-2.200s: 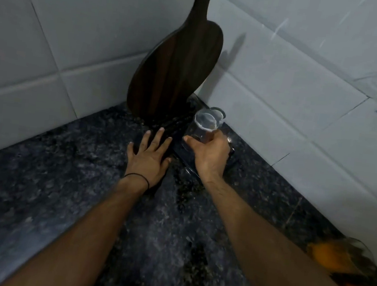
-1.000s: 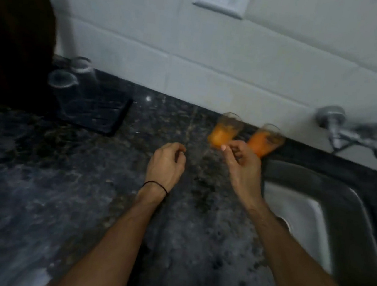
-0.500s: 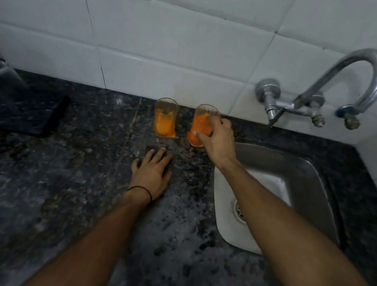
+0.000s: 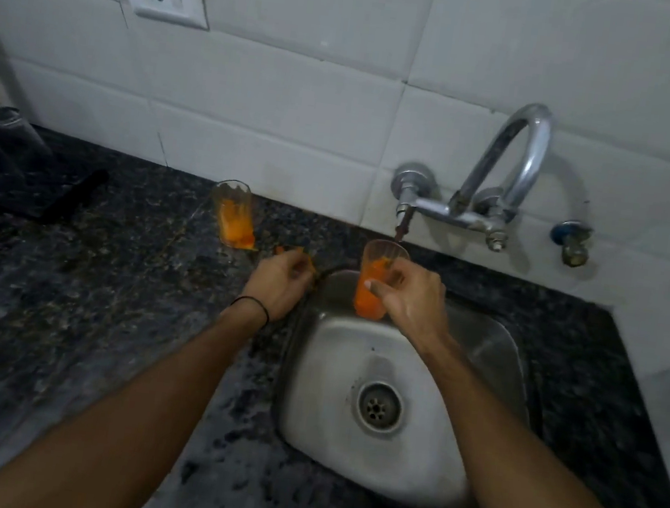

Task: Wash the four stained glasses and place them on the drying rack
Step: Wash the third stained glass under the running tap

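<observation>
Over the steel sink, the right grip clasps one orange-stained glass, a second stained glass stands on the speckled dark table, and the left grip is curled, its hold unclear.

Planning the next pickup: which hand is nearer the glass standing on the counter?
Left. The left hand is just right of the counter glass; the right hand is farther right, gripping a second glass.

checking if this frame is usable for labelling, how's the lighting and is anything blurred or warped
Head view: dim, the counter nearly black; the tap throws a soft shadow rightward on the tiles; mild glare on the sink. Head view edges: wide-angle lens bends the tile lines. Head view centre: left hand slightly smeared, right hand and its stained glass sharper; clear glasses far left murky.
</observation>
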